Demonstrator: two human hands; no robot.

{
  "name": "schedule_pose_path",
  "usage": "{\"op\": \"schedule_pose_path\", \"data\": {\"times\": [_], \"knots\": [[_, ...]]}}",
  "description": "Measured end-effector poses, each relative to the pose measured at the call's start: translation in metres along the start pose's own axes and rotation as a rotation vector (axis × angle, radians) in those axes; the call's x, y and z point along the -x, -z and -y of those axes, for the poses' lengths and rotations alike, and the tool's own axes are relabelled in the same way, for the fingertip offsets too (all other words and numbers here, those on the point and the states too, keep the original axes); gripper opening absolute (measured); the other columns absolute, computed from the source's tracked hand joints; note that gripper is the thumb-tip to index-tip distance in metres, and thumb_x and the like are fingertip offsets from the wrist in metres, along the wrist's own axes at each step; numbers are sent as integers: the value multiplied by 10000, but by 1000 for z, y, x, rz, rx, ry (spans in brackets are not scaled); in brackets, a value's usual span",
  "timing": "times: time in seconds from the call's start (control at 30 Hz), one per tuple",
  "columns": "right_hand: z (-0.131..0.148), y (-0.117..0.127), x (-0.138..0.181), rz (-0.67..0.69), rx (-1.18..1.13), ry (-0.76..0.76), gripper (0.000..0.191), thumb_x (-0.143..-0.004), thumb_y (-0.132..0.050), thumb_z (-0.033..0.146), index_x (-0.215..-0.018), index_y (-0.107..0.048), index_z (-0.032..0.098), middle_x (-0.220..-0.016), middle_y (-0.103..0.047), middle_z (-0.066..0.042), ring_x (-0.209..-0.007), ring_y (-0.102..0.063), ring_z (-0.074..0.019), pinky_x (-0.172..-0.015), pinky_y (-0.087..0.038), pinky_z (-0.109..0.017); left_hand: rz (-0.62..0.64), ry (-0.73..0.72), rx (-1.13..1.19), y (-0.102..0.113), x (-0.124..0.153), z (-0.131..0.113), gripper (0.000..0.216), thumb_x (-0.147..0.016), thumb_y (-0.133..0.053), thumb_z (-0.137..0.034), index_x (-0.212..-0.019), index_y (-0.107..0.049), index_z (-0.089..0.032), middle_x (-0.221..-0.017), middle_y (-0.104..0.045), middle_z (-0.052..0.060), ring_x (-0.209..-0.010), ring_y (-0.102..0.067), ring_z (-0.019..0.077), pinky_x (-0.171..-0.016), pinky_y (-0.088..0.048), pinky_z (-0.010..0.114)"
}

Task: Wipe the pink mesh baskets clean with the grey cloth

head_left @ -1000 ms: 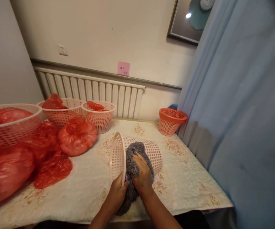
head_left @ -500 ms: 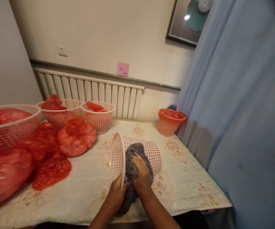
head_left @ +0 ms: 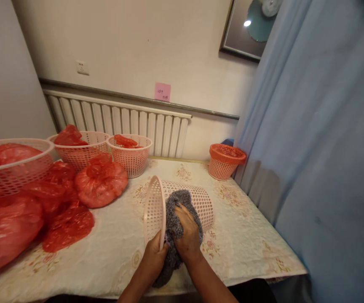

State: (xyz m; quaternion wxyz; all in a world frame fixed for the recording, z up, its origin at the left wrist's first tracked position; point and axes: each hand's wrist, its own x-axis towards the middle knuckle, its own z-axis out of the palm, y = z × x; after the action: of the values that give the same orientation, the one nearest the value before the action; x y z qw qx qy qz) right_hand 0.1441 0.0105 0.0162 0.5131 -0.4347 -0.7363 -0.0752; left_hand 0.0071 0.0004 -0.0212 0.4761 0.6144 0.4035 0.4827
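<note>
A pale pink perforated plastic basket (head_left: 205,206) lies on its side on the table, its mouth facing left. My left hand (head_left: 154,252) is closed around the near part of its rim. With my right hand (head_left: 188,235) I grip a dark grey fuzzy cloth (head_left: 177,198) and press it against the basket's outer wall. The cloth's lower end hangs down between my two hands, toward the front edge of the table. Part of the basket's near side is hidden behind the cloth and hand.
Several pink baskets, one (head_left: 131,162) near the radiator, hold red plastic bags. A full red bag (head_left: 101,183) and others lie at left. A small basket (head_left: 223,166) with a red liner stands back right by the blue curtain (head_left: 321,147). Floral cloth (head_left: 112,252) covers the table.
</note>
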Motion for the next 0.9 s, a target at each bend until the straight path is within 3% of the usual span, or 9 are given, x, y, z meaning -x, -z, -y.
{"op": "schedule_pose_path", "data": {"times": [0.33,0.57,0.7,0.9], "knots": [[-2,-1,2,16,-9,-9,464,-736,-511,114,-1197,-541,158,-1201,-602,-94,-1233,-467,-243,-1031,-412,-464,7,-5,-30,0,1,-3,338,-781,-514,-192,-1096,-626,-141,-1125,-685,84,-1024,-616,268,-981,-420,389],[-8,4,-7,66,-14,10,473,-757,-498,99,-1225,-531,166,-1233,-585,-85,-1250,-447,-222,-1044,-396,-439,12,-7,-29,1,0,-15,353,-821,-521,-288,-1136,-615,-158,-1148,-678,82,-1098,-587,269,-1003,-409,378],[-35,8,-10,47,15,-37,466,-786,-487,105,-1243,-526,190,-1253,-574,-74,-1242,-455,-207,-1051,-380,-430,35,17,-47,2,-1,-13,374,-838,-503,-314,-1164,-600,-156,-1152,-677,85,-1102,-592,263,-990,-424,372],[-101,24,-2,-70,98,-218,422,-790,-478,169,-1201,-567,203,-1230,-594,-63,-1180,-509,-208,-1035,-376,-420,37,4,-107,1,-2,-8,356,-826,-488,-253,-1139,-611,-136,-1134,-685,94,-1080,-603,259,-969,-439,376]]}}
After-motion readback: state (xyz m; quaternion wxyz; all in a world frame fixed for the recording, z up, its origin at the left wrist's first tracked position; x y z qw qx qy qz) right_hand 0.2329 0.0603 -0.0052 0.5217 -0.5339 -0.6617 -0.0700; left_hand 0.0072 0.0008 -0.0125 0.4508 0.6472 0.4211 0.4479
